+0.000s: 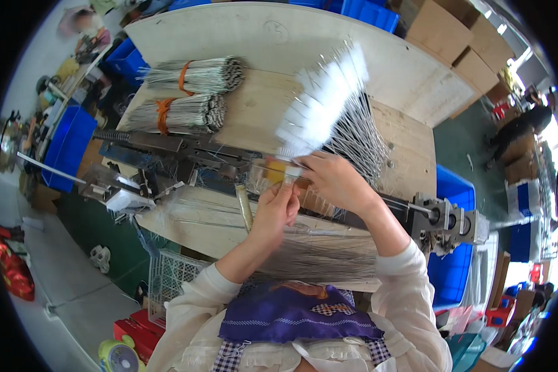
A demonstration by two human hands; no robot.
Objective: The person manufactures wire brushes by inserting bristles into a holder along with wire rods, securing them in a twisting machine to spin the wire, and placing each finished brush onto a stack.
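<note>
Both hands meet at the middle of a metal bench machine (198,158). My left hand (278,209) is closed, its thumb and fingers pressed together. Just beyond its thumb tip shows a small whitish piece (292,174), blurred. My right hand (336,180) is closed too, its fingertips pinched at the machine beside a yellow part (274,170). What those fingertips hold is hidden. Beyond the hands lies a heap of white bristle brushes (319,102) with thin wire stems. It rests on a pile of loose twisted wires (361,133). A brass-coloured tube (244,208) stands left of my left hand.
Two wire bundles with orange ties (195,74) lie at the far left of the wooden bench (260,102). More thin wires (322,254) spread along the near edge. Blue bins (449,273) flank the bench, and a white basket (167,279) stands at the lower left.
</note>
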